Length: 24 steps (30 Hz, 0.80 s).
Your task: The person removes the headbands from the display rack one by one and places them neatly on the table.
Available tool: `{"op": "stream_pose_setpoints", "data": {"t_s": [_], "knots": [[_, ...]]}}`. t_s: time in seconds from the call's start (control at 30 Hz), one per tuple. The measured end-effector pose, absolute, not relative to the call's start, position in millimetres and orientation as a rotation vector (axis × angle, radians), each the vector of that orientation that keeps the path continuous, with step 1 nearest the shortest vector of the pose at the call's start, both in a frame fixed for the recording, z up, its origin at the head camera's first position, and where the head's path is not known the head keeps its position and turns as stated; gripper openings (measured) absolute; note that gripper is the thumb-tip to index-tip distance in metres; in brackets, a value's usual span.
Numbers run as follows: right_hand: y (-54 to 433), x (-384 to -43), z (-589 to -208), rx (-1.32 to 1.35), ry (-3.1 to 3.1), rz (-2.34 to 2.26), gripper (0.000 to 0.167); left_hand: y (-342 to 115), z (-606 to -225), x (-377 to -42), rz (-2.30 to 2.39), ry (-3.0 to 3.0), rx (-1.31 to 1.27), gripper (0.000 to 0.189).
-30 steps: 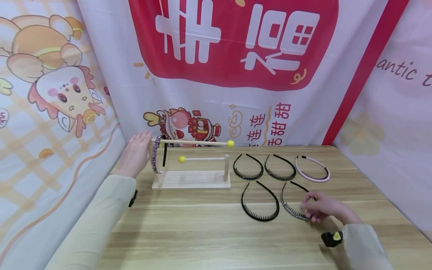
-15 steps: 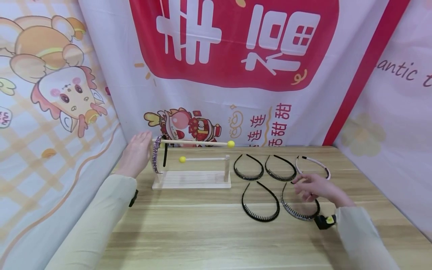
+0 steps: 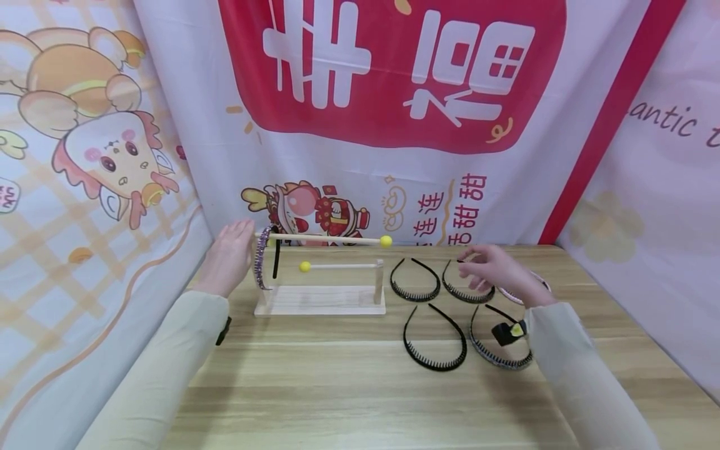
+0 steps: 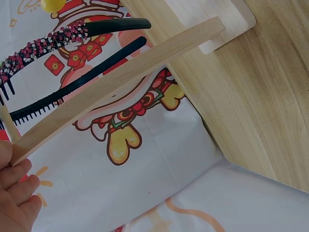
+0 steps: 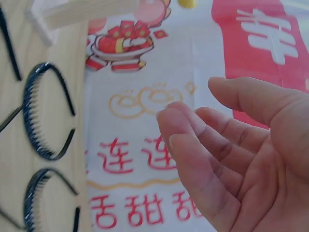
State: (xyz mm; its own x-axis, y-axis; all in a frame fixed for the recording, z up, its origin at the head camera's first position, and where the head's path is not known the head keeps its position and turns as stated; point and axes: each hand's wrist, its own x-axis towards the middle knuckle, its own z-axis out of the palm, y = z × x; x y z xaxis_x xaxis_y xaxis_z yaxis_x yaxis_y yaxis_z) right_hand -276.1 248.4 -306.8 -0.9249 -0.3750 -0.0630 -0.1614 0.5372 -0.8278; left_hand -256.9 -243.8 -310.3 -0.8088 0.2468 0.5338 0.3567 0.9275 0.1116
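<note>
My left hand (image 3: pixel 227 256) grips the top of the left post of a wooden headband rack (image 3: pixel 320 300); its fingertips meet the post's end (image 4: pixel 29 145) in the left wrist view. On the rack's upper rod hangs a headband with purple-pink sparkles (image 3: pixel 260 259), close to that hand. My right hand (image 3: pixel 497 269) is in the air above the back-row headbands, fingers loosely bent and nothing in them, as the right wrist view of the hand (image 5: pixel 241 150) confirms. Beneath it lies a black toothed headband (image 3: pixel 464 295), partly covered. A pink headband (image 3: pixel 514 297) is mostly hidden by the hand.
Another black headband (image 3: pixel 415 294) lies right of the rack. Nearer are a plain black headband (image 3: pixel 435 365) and a grey glittery one (image 3: pixel 497 360). The rods end in yellow balls (image 3: pixel 385 240). Printed cloth (image 3: pixel 394 140) hangs behind the wooden table (image 3: pixel 315 394).
My right hand has moved up and left, from the grey glittery headband to above the back row, holding nothing. My left hand has stayed at the rack.
</note>
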Motion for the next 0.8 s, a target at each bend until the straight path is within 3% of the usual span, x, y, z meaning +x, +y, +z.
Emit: {"op": "stream_pose_setpoints", "data": {"t_s": [0.8], "knots": [[152, -297, -255, -0.632, 2.621, -1.445, 0.036, -244, -310, -257, -0.274, -2.554, -0.433, 0.039]]}}
